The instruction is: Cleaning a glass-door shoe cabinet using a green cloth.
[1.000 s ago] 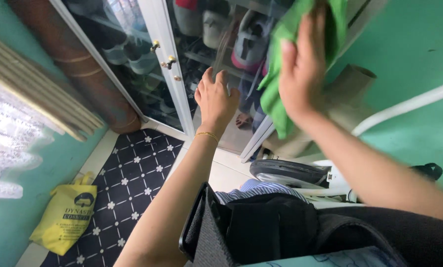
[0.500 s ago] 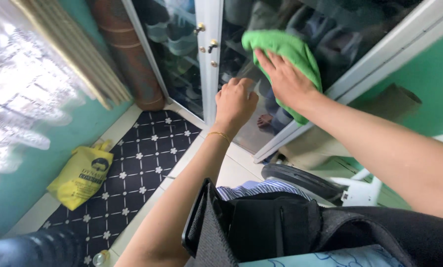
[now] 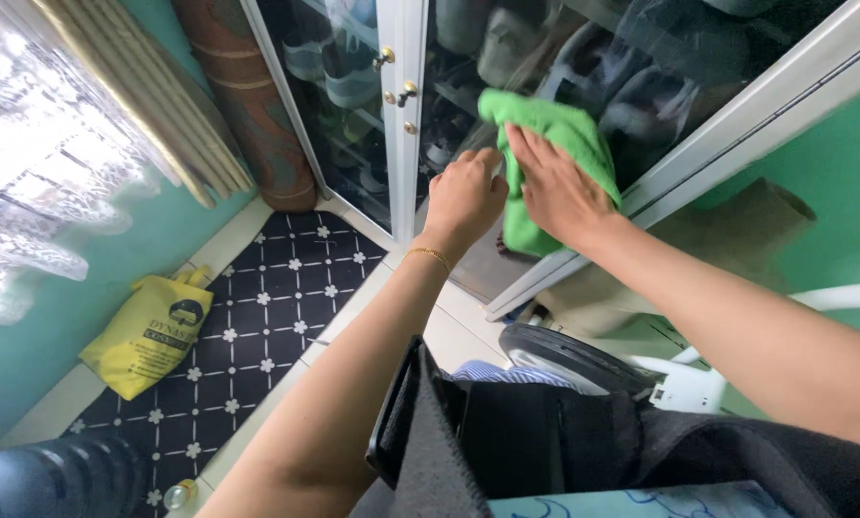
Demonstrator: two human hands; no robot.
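Note:
My right hand [image 3: 554, 187] presses a green cloth [image 3: 545, 134] flat against the glass door [image 3: 641, 67] of a white-framed cabinet. My left hand [image 3: 463, 197], with a gold bracelet on the wrist, is curled into a loose fist against the same glass just left of the cloth; nothing shows in it. Behind the glass stand shelves of shoes. Small brass knobs [image 3: 406, 91] sit on the white frame between the two doors.
A dark floral-patterned mat [image 3: 257, 326] lies on the floor with a yellow bag [image 3: 152, 331] at its left edge. A rolled brown carpet [image 3: 247, 105] leans in the corner. A black wheel [image 3: 564, 355] and white frame sit lower right. A black strap and pouch hang at my chest.
The right hand and green cloth slid down and slightly left on the glass. The left hand stayed against the door beside it. The view shifted a little.

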